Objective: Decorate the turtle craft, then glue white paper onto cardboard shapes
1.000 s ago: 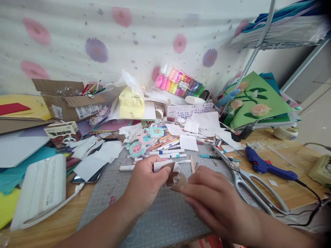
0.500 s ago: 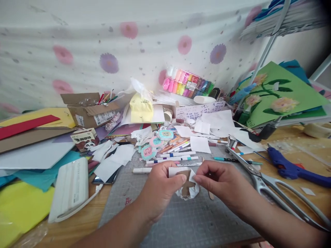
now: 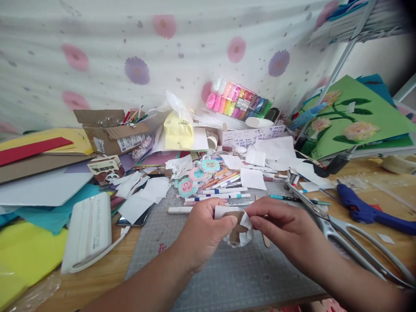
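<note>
A small piece of brown cardboard (image 3: 234, 236) with white paper folded over its edges is held up above the grey cutting mat (image 3: 208, 286). My left hand (image 3: 208, 232) is closed on its left side, thumb across the front. The fingers of my right hand (image 3: 276, 223) pinch the white paper (image 3: 244, 220) at its upper right edge. A wooden craft stick (image 3: 266, 239) lies partly hidden under my right hand. Just beyond my hands are several marker pens (image 3: 224, 190).
Large scissors (image 3: 341, 242) and a blue glue gun (image 3: 367, 208) lie at the right. White paper scraps (image 3: 146, 197) and a white power bank (image 3: 87, 234) with a cable are at the left. Behind stand a cardboard box (image 3: 110, 134) and a colourful clay pack (image 3: 238, 99).
My right thumb and fingers have shifted onto the paper at the upper right edge and press closer to the cardboard. My left hand keeps its hold; the view has shifted slightly.
</note>
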Available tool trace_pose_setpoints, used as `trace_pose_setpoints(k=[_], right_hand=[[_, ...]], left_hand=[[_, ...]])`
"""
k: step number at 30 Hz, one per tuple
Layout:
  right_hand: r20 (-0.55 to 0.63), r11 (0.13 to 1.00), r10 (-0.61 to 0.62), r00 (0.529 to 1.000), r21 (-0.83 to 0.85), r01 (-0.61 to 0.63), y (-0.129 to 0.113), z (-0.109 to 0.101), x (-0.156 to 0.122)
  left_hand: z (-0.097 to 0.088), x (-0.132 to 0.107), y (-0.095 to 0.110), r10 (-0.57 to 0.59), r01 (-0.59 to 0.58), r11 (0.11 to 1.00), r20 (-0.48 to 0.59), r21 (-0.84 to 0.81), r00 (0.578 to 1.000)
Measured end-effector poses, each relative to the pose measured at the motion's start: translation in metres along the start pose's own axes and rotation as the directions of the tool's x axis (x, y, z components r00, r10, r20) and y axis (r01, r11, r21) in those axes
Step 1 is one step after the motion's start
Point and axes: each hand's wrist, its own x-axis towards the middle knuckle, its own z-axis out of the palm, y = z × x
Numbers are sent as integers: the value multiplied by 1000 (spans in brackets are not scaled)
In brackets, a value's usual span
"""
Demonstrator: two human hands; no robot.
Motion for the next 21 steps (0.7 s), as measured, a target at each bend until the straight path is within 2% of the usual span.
trace_pose_setpoints(k=[2,3,5,8,10,12,17,21], right_hand=[[-6,953,-231,973,-205,225,4,-1,-5],[15,890,-339,941,-319,326,6,-3,-8],[104,705,-504,858,-525,477,10,-7,-12],[261,444,-588,765,-687,575,13,-12,-16],[315,350,-599,736,-724,594,12,-14,-17],[334,311,-597,730,-742,594,10,-14,-18],[368,278,-576,730,-751,598,8,-15,-19],[352,296,-568,744,-756,583,7,-15,-22]], left_hand=[[1,0,0,-18,18,999,0,-47,1000],[1,0,0,-30,31,997,10,-76,999],[1,-1,0,-52,54,991,23,-121,998],[1,-2,0,-69,74,984,33,-160,997],[2,-3,2,-75,81,979,38,-187,996],[3,-3,3,-78,85,975,43,-207,996],[4,-4,3,-70,79,973,52,-217,996],[4,-3,0,-67,77,977,59,-200,996]])
